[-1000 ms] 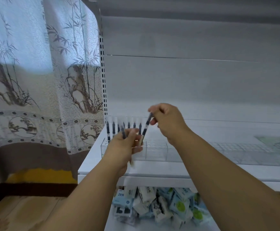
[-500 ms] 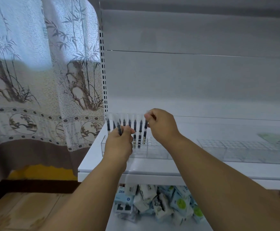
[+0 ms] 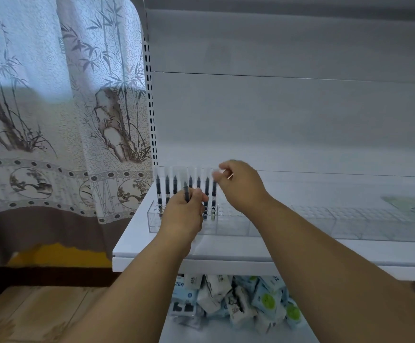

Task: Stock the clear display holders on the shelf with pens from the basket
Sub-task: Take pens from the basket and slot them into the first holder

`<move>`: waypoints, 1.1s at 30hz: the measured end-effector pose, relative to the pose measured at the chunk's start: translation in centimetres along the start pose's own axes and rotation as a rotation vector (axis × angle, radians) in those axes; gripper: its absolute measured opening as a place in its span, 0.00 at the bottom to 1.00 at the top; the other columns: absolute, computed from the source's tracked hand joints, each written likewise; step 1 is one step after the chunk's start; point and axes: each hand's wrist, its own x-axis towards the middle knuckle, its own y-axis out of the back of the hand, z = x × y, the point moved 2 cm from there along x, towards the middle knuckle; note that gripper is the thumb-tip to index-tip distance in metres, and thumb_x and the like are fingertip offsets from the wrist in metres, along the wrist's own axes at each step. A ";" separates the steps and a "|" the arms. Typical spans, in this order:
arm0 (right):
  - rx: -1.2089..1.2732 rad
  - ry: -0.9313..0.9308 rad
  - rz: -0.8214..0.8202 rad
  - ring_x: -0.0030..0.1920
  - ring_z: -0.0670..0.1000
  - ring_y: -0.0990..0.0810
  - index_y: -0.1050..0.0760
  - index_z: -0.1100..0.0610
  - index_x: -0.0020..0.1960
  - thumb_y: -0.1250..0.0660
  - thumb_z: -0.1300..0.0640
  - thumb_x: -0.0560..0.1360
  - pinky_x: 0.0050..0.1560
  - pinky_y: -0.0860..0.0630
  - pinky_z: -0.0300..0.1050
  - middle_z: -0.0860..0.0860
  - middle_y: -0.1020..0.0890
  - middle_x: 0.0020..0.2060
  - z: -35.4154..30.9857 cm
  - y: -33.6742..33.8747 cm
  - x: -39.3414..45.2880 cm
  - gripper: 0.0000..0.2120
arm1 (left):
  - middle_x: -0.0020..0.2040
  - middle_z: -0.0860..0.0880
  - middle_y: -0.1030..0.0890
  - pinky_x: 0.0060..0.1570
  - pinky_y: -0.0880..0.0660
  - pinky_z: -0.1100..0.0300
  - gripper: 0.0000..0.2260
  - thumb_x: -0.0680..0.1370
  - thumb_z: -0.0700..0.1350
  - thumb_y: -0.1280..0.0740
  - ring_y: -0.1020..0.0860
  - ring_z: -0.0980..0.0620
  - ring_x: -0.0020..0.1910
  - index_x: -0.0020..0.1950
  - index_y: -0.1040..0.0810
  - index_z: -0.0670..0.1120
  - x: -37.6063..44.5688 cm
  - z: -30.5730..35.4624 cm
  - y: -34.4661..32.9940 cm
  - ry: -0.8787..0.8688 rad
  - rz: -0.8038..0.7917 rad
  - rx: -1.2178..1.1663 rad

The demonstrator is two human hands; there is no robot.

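- Pens (image 3: 167, 191) stand upright in a row in the clear display holder (image 3: 226, 226) at the left end of the white shelf (image 3: 152, 243), just inside its front edge.
- The right hand (image 3: 241, 186) hovers at the right end of the row, fingers curled, pinching the clear cap of the last pen (image 3: 214, 191), which is seated upright in the holder.
- The left hand (image 3: 183, 214) sits in front of the row's middle, fingers curled round at least one spare pen (image 3: 186, 190) that points upward.
- A second clear holder (image 3: 374, 224) lies further right along the same shelf, with no pens visible in it.
- Packets (image 3: 238, 303) are piled on the lower shelf beneath.
- A bamboo-print curtain (image 3: 53, 120) hangs left of the shelf unit.
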 end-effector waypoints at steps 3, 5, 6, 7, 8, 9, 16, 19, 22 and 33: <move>0.292 -0.013 -0.005 0.41 0.43 0.23 0.23 0.52 0.55 0.36 0.44 0.78 0.43 0.28 0.37 0.45 0.21 0.43 -1.7 1.7 -1.0 0.13 | 0.27 0.50 0.30 0.27 0.37 0.59 0.13 0.83 0.47 0.40 0.36 0.52 0.25 0.44 0.22 0.43 -0.1 0.2 -0.6 0.008 -0.064 0.041; 0.333 -0.007 -0.167 0.35 0.40 0.23 0.21 0.52 0.48 0.33 0.46 0.78 0.37 0.27 0.34 0.45 0.20 0.37 -2.8 2.2 -1.8 0.10 | 0.28 0.49 0.29 0.27 0.37 0.59 0.14 0.83 0.48 0.39 0.35 0.52 0.25 0.43 0.23 0.43 -0.2 0.4 -1.3 0.011 -0.115 0.075; 0.322 0.004 -0.223 0.31 0.40 0.23 0.20 0.53 0.46 0.32 0.49 0.77 0.34 0.27 0.33 0.45 0.19 0.35 -3.1 2.3 -2.0 0.08 | 0.28 0.49 0.28 0.27 0.37 0.58 0.14 0.83 0.48 0.39 0.35 0.52 0.25 0.41 0.23 0.44 -0.4 0.5 -1.7 0.010 -0.138 0.101; 0.315 0.011 -0.254 0.29 0.41 0.23 0.20 0.54 0.45 0.31 0.51 0.78 0.33 0.27 0.34 0.46 0.19 0.34 -3.3 2.4 -2.1 0.07 | 0.28 0.50 0.28 0.28 0.36 0.58 0.14 0.83 0.49 0.39 0.35 0.52 0.25 0.40 0.24 0.45 -0.5 0.6 -2.0 0.009 -0.155 0.129; 0.307 0.011 -0.258 0.28 0.41 0.23 0.20 0.55 0.44 0.32 0.53 0.78 0.32 0.27 0.35 0.48 0.19 0.33 -3.3 2.5 -2.2 0.06 | 0.29 0.49 0.27 0.28 0.36 0.58 0.14 0.83 0.50 0.38 0.34 0.52 0.25 0.40 0.24 0.45 -0.7 0.7 -2.2 0.006 -0.162 0.145; 0.298 0.001 -0.240 0.27 0.41 0.23 0.21 0.55 0.45 0.32 0.53 0.79 0.31 0.28 0.35 0.49 0.19 0.34 -3.1 2.7 -2.1 0.07 | 0.30 0.49 0.27 0.29 0.35 0.57 0.13 0.82 0.50 0.37 0.33 0.51 0.26 0.42 0.24 0.44 -0.8 0.8 -2.3 -0.004 -0.162 0.161; 0.375 -0.132 0.241 0.29 0.36 0.22 0.24 0.56 0.50 0.40 0.51 0.82 0.31 0.32 0.32 0.50 0.17 0.37 -0.1 4.7 -0.6 0.10 | 0.37 0.49 0.21 0.41 0.23 0.54 0.05 0.80 0.50 0.35 0.19 0.48 0.39 0.49 0.23 0.51 -1.8 -0.2 0.1 -0.244 -0.034 0.636; 0.313 -0.081 0.256 0.37 0.43 0.18 0.26 0.56 0.48 0.41 0.52 0.82 0.36 0.26 0.37 0.49 0.18 0.39 0.4 4.1 -0.6 0.10 | 0.38 0.51 0.22 0.35 0.28 0.60 0.05 0.81 0.47 0.38 0.23 0.53 0.37 0.47 0.24 0.50 -2.1 -0.3 0.5 -0.265 0.034 0.705; 0.214 -0.009 0.214 0.42 0.51 0.18 0.27 0.55 0.47 0.41 0.53 0.82 0.45 0.20 0.50 0.49 0.19 0.40 0.6 2.7 -0.7 0.09 | 0.38 0.52 0.22 0.34 0.30 0.62 0.05 0.81 0.46 0.38 0.25 0.56 0.36 0.47 0.23 0.49 -2.2 -0.1 0.2 -0.292 0.036 0.742; 0.082 0.035 0.055 0.43 0.51 0.18 0.26 0.56 0.47 0.40 0.53 0.81 0.49 0.21 0.53 0.50 0.19 0.40 1.1 0.7 -0.6 0.09 | 0.35 0.53 0.24 0.32 0.33 0.60 0.07 0.80 0.46 0.37 0.28 0.55 0.33 0.43 0.25 0.48 -2.1 -0.2 0.1 -0.333 -0.006 0.801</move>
